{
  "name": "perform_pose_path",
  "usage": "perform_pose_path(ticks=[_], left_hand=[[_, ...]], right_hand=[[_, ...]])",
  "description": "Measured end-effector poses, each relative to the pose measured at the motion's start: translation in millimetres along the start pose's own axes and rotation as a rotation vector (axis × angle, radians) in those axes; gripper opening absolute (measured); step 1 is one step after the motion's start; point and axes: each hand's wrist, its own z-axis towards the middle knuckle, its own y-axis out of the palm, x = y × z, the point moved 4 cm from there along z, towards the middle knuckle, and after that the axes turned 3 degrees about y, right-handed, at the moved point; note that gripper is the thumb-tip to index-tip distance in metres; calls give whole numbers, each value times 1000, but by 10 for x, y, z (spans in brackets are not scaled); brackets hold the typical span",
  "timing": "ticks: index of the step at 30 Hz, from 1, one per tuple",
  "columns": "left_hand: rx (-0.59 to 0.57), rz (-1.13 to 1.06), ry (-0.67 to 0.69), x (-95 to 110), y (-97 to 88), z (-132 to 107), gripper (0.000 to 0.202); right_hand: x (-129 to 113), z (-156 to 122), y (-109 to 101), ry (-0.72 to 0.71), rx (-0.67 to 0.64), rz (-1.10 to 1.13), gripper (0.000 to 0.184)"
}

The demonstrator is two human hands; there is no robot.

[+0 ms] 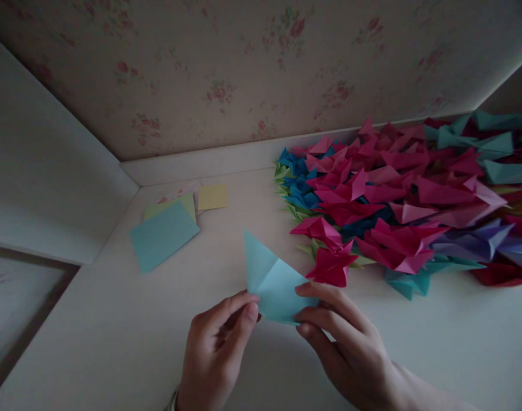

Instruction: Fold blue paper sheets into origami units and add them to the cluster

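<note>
A light blue sheet of origami paper (272,279), folded to a pointed shape with a crease across its middle, is held up above the white table. My left hand (220,342) pinches its lower left edge between thumb and forefinger. On the other side, my right hand (344,337) grips the right end, with fingers on the front face and the thumb at the lower edge. Part of the paper's right corner is hidden behind those fingers.
Many folded paper pieces (372,188) in pink, blue, green and purple crowd the right of the table (227,251). At left lie a blue paper stack (164,237), green paper (186,201) and a yellow square (212,197). Flowered wallpaper (227,57) rises behind.
</note>
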Motion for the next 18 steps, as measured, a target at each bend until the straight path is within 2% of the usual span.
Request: perform_pose_path(ticks=[4, 8, 11, 13, 18], left_hand=[[-31, 53, 90, 82, 22, 29, 11], [-98, 87, 252, 173, 57, 13, 21], [-79, 118, 324, 209, 58, -1, 20], [-50, 102, 272, 193, 44, 5, 19], [-42, -16, 14, 73, 13, 39, 6]], right_hand=[[54, 24, 44, 131, -22, 97, 12], [111, 57, 48, 240, 14, 202, 17], [148, 64, 46, 292, 33, 219, 18], [156, 62, 52, 296, 16, 229, 16], [116, 67, 29, 272, -26, 271, 7]])
